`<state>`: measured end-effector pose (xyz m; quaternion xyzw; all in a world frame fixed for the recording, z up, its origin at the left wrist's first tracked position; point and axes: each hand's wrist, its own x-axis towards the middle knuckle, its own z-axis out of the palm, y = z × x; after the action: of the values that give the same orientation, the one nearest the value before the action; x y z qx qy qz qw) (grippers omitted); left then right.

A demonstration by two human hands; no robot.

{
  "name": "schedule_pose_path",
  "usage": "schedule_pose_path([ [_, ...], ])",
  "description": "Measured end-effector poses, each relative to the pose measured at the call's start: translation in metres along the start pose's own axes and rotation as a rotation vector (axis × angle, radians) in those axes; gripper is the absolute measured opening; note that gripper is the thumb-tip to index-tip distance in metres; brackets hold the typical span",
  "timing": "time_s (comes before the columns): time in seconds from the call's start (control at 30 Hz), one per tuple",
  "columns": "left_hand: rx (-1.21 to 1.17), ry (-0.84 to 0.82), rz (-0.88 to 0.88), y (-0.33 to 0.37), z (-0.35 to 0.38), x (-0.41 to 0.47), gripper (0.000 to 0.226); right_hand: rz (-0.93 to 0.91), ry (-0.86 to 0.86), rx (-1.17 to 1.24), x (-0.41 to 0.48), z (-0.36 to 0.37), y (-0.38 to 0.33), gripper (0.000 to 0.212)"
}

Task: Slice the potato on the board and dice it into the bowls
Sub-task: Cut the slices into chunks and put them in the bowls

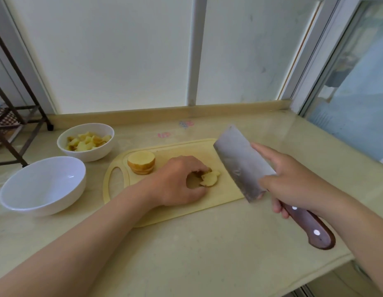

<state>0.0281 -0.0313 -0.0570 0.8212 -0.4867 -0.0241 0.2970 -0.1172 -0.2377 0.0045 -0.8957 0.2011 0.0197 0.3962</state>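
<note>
The diced pieces (211, 178) are best gathered wholly within the curled left grip (179, 181), the cleaver (239, 161) being held clear in the right grip (293, 183).

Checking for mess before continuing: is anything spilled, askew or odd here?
Nothing stands out. Diced potato sits inside the far bowl, the slice stack and cut pieces lie on the cutting board, and no pieces lie on the counter.

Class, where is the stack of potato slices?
Head view: the stack sits at the left end of the board, between the filled bowl and the left hand.
</note>
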Motion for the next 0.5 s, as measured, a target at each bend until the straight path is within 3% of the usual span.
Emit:
schedule_pose_path([
  [0.3,0.025,0.138,0.079,-0.007,0.007,-0.002,0.036,-0.082,-0.126,-0.257,0.011,0.016,-0.033,0.089],
  [0.5,-0.006,0.192,0.079,-0.007,0.010,-0.004,0.030,-0.083,-0.099,-0.327,0.013,0.014,-0.045,0.089],
])
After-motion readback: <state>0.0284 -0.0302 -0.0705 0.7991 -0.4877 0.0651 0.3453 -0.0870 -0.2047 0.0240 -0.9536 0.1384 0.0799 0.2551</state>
